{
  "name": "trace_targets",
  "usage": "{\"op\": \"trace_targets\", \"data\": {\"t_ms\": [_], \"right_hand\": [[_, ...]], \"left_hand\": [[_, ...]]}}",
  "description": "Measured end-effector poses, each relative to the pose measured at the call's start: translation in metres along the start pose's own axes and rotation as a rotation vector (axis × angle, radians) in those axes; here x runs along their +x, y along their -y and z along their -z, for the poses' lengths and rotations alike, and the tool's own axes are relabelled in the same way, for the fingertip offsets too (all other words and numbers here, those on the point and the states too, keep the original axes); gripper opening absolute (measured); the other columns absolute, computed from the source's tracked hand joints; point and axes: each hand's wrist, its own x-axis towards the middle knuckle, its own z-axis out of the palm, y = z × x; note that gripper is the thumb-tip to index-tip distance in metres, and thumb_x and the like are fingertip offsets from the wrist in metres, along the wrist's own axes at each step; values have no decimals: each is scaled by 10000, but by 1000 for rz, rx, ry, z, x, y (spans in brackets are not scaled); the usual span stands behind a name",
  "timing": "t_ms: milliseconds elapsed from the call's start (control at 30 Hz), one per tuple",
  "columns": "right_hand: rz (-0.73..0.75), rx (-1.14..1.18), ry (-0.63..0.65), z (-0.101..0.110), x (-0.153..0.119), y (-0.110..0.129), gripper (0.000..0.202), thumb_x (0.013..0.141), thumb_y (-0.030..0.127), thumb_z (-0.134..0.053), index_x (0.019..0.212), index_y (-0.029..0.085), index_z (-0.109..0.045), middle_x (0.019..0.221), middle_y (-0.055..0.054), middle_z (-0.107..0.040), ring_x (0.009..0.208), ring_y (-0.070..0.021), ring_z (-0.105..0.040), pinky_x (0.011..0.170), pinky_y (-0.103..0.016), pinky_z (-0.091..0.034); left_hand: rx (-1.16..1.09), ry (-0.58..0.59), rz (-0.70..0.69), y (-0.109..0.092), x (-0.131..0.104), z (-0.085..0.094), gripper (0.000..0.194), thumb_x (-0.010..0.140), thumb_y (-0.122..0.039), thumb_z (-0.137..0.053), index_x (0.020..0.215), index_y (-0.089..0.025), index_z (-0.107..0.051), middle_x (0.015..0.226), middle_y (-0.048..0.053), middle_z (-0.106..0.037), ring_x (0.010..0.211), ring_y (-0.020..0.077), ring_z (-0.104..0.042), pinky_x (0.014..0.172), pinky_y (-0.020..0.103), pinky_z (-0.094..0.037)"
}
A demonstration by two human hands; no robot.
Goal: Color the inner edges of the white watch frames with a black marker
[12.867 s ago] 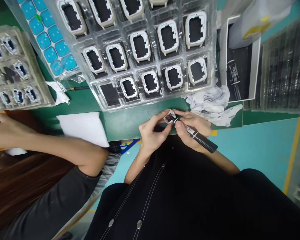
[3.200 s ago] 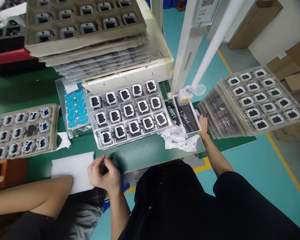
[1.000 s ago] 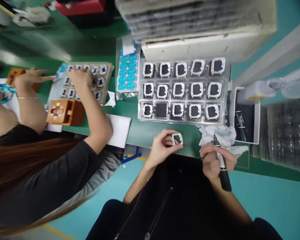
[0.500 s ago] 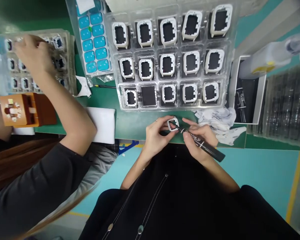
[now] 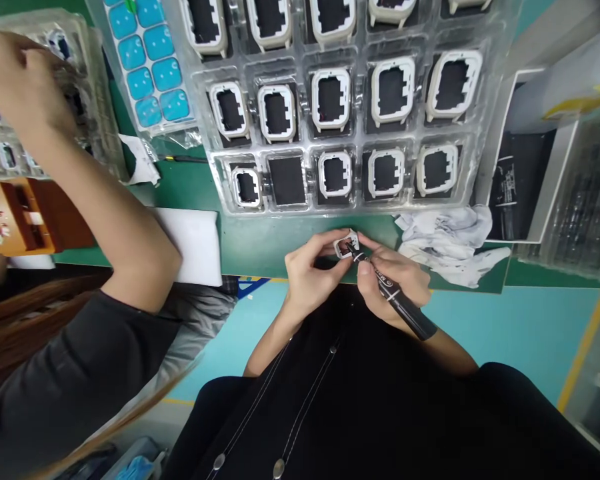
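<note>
Between its thumb and fingers, my left hand [image 5: 310, 277] pinches a small white frame [image 5: 341, 248] near the table's front edge. My right hand [image 5: 395, 280] grips a black marker [image 5: 405, 308], its tip pointing up and left at the inside of that frame. A fingertip of my right hand reaches the frame's upper right side. Beyond my hands lies a clear plastic tray [image 5: 300, 212] holding several similar white frames [image 5: 331, 100]. One pocket [image 5: 287, 180] in its nearest row shows only a dark pad.
A co-worker's arm [image 5: 125, 233] reaches over another tray at the left, near an orange fixture [image 5: 45, 217]. White foam [image 5: 195, 245] and blue pieces [image 5: 140, 83] lie left of the large tray. Crumpled cloth [image 5: 450, 240] and an open box [image 5: 525, 160] are at right.
The view has shifted closer to the table. The marker's tip has moved further into the frame, and my right hand has come nearer to my left hand.
</note>
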Motion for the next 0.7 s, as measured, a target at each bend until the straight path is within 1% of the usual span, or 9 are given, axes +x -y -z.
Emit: {"op": "trace_targets", "data": {"t_ms": [100,167,333,400,533,600,700], "right_hand": [[-1,-31,-14,-1,0,0,164,1065,160,-773,1122,280,-676,801,77,-705,606,-154,-745,910,-493,-862],[-1,-29,-29,-1,0,0,180,1048,137,-787,1126,270,-694,822,72,-734,650,-160,-785,933,-476,-859],[-8,-11,-35,-1,-1,1,261,989,71,-819,1152,253,-731,886,59,-811,782,-205,-884,953,-457,-853],[-8,-8,-37,-2,-1,0,257,988,74,-822,1141,257,-726,878,63,-810,753,-202,-873,940,-463,-854],[10,-6,-47,-3,-2,-1,232,992,80,-824,1109,245,-710,835,64,-766,645,-165,-788,915,-471,-858],[10,-8,-56,-5,-2,-2,218,1006,95,-814,1117,252,-711,826,68,-748,641,-158,-773,913,-470,-857],[7,-20,-74,-6,-3,-2,211,1024,118,-806,1141,271,-720,837,70,-746,658,-166,-789,911,-467,-857]], "left_hand": [[26,-3,-5,0,0,0,424,963,-179,-957,1359,-276,-840,1260,19,-916,1065,204,-924,992,287,-779],[36,-5,-11,-1,0,1,422,958,-182,-964,1352,-268,-842,1253,22,-919,1052,202,-925,983,282,-778],[25,-12,-48,-5,3,0,450,935,-109,-955,1342,-270,-849,1236,4,-924,1011,171,-923,973,242,-766],[31,-17,-64,-7,3,0,441,934,-105,-952,1332,-267,-851,1225,2,-926,994,167,-922,962,239,-767],[63,-23,-71,-7,3,0,414,947,-121,-942,1324,-264,-850,1209,6,-926,983,168,-919,946,246,-771],[76,-19,-67,-6,2,0,407,952,-136,-940,1328,-263,-847,1219,12,-925,989,173,-919,952,257,-774],[84,-17,-68,-7,2,0,405,951,-148,-942,1326,-266,-846,1217,10,-924,984,174,-918,953,259,-773]]}}
